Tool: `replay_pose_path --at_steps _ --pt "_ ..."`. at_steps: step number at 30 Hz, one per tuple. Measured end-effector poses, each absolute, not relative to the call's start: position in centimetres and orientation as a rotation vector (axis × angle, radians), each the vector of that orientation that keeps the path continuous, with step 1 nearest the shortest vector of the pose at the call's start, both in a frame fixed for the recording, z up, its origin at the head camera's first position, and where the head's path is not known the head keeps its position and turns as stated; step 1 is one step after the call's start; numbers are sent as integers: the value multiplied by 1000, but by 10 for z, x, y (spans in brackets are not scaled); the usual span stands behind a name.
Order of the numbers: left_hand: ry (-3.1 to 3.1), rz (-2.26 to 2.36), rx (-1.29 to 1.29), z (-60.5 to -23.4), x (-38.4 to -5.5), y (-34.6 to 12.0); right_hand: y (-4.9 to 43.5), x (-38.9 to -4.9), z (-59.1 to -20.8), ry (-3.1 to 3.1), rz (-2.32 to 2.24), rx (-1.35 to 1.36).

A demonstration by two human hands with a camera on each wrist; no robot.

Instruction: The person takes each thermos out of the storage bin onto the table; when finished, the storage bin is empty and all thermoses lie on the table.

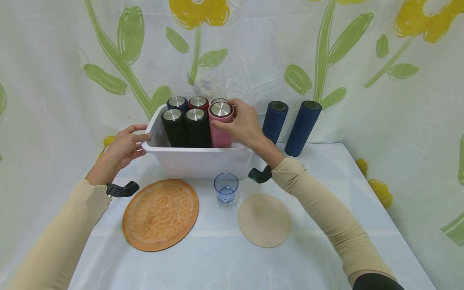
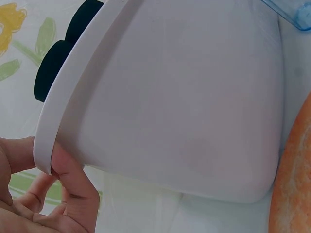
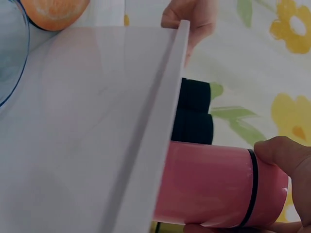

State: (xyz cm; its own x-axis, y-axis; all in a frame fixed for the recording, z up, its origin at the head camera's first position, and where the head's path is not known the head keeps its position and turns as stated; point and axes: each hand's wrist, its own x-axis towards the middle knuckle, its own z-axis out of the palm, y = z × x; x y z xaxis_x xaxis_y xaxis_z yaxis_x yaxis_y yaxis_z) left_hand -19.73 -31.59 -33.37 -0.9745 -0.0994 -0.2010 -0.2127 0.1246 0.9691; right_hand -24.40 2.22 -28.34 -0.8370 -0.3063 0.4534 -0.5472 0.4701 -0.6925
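Observation:
My right hand (image 1: 246, 123) grips a pink thermos bottle (image 1: 222, 135) near its silver-topped lid, thumb on the near side and fingers around the far side. The bottle stands upright, its lower part inside a white plastic bin (image 1: 199, 163). My left hand (image 1: 125, 147) pinches the bin's left rim, thumb and fingers on either side of it, as the left wrist view shows. Inside the bin, two black bottles (image 1: 175, 131) stand beside the pink one. Behind them are a dark blue bottle (image 1: 177, 102), a red bottle (image 1: 198, 102) and one mostly hidden bottle.
Two dark blue cylinders (image 1: 303, 129) stand on the table (image 1: 326, 193) right of the bin. In front of it are a clear blue glass (image 1: 226, 187), an orange-brown round mat (image 1: 161, 215) and a beige disc (image 1: 264, 220). A floral curtain (image 1: 253, 48) hangs behind.

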Motion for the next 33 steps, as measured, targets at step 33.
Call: replay_pose_path --at_steps 33 --pt "2280 2008 -314 -332 -197 -316 51 -212 -221 -2186 1277 812"
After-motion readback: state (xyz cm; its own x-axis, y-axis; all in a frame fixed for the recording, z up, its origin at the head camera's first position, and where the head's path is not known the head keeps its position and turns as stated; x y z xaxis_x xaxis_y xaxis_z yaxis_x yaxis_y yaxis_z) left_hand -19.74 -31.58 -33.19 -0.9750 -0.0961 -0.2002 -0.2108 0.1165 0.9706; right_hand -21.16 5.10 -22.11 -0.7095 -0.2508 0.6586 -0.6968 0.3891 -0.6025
